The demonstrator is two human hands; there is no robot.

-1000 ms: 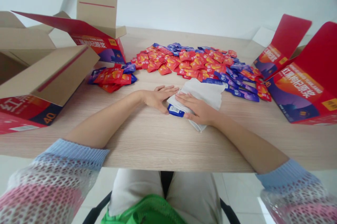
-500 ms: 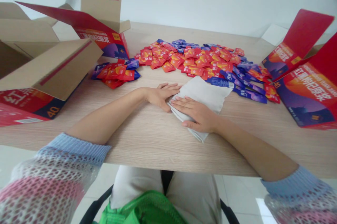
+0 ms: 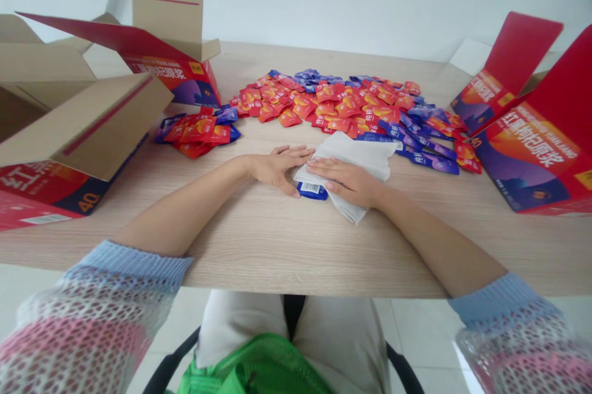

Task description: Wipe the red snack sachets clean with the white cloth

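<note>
On the tabletop my left hand (image 3: 275, 169) lies with fingers outstretched and thumb spread, its fingertips at the left edge of a white cloth (image 3: 365, 156). My right hand (image 3: 346, 181) presses flat on this cloth, fingers extended. Between the two hands, the end of a blue sachet (image 3: 312, 189) with a white barcode label sticks out from under the cloth, close to my left thumb. The rest of that sachet is hidden. Just beyond the cloth spreads a large pile of red and blue sachets (image 3: 342, 107).
A smaller heap of sachets (image 3: 198, 132) lies to the left. Open cartons stand on both sides: a near left carton (image 3: 50, 187), a far left carton (image 3: 185, 76), a near right carton (image 3: 536, 166) and a far right carton (image 3: 481, 98). The table's front edge (image 3: 296, 292) runs above my lap.
My right hand and the cloth have shifted slightly away from me, uncovering the end of the blue sachet. My left hand has hardly moved. The camera view has shifted a little.
</note>
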